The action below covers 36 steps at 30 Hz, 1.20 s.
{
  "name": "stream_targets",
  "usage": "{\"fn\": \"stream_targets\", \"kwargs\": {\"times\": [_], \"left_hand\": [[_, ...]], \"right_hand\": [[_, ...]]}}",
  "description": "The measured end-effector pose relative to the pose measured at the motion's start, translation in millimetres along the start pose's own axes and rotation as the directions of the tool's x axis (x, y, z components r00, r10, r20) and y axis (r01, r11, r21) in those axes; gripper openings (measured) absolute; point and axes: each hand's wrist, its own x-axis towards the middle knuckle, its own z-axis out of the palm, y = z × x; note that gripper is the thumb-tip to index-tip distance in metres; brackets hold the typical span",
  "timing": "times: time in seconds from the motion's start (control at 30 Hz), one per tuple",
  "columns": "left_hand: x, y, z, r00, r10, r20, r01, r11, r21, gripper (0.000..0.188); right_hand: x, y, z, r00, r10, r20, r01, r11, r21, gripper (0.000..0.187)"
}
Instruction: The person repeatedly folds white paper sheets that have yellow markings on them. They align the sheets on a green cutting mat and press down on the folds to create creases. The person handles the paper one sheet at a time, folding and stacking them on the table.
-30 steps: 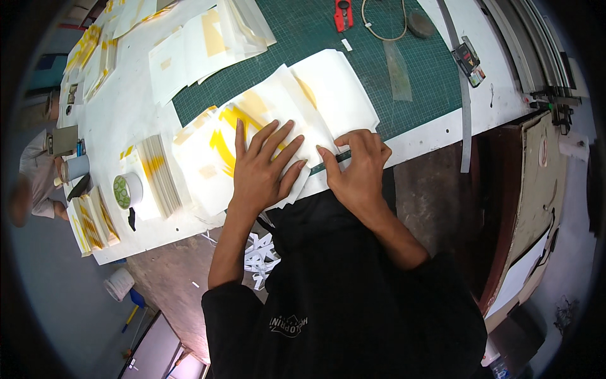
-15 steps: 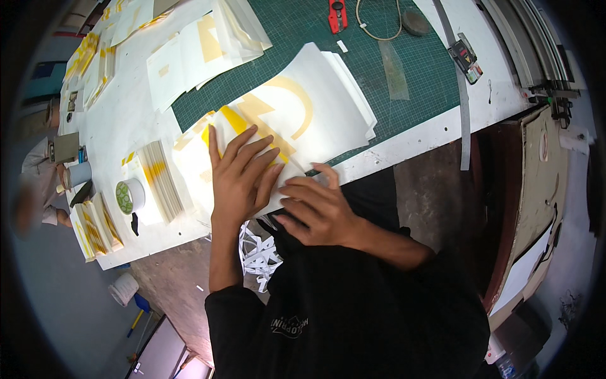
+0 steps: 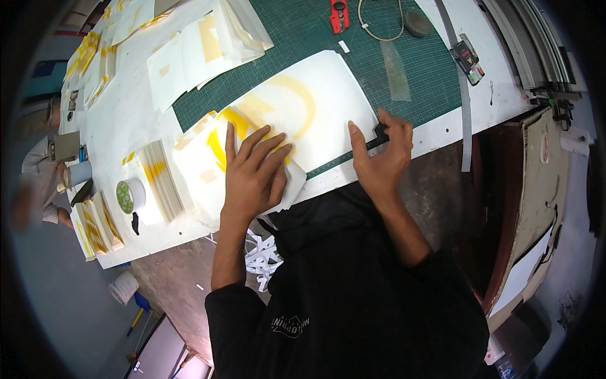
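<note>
My left hand (image 3: 254, 180) lies with fingers outstretched on a folded paper sheet bearing a yellow band (image 3: 218, 148). Beneath it, a large white sheet (image 3: 334, 95) with a pale yellow curved print stretches to the right over the green cutting mat (image 3: 435, 95). At that sheet's right edge is my right hand (image 3: 388, 164), its thumb and fingers apart and nothing visible between them. The thumb is over the paper; whether it touches is unclear. More white paper (image 3: 196, 183) lies left of my left hand.
On the mat are a red cutter (image 3: 339, 18), a looped cord (image 3: 379, 39) and a dark round object (image 3: 416, 24). A metal ruler (image 3: 465, 126) overhangs the table's front edge. Stacked folded sheets (image 3: 161, 183) and a round container (image 3: 130, 196) stand left. A person (image 3: 41, 161) is at far left.
My right hand has moved from beside my left hand to the sheet's right edge, and its fingers have opened. The white sheet now lies flatter. My left hand has shifted slightly right.
</note>
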Motion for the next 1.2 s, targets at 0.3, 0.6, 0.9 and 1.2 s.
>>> {"fn": "stream_targets", "kwargs": {"times": [0.3,0.6,0.9,1.2], "left_hand": [[-3,-1,10,0.999,-0.014,-0.032,0.014,1.0,-0.005,0.023],[-3,-2,13,0.999,-0.015,-0.048,0.015,1.0,-0.001,0.021],[-5,-4,16,0.998,-0.018,-0.06,0.017,1.0,-0.018,0.022],[-5,-4,18,0.997,-0.021,-0.069,0.019,0.999,-0.028,0.022]], "right_hand": [[-3,0,3,0.999,-0.048,0.006,0.048,0.992,-0.116,0.044],[-12,4,9,0.98,-0.196,0.04,0.199,0.924,-0.326,0.034],[-15,-1,15,0.975,-0.216,-0.044,0.192,0.929,-0.316,0.037],[-14,-5,10,0.966,-0.258,0.033,0.251,0.892,-0.376,0.036]]}}
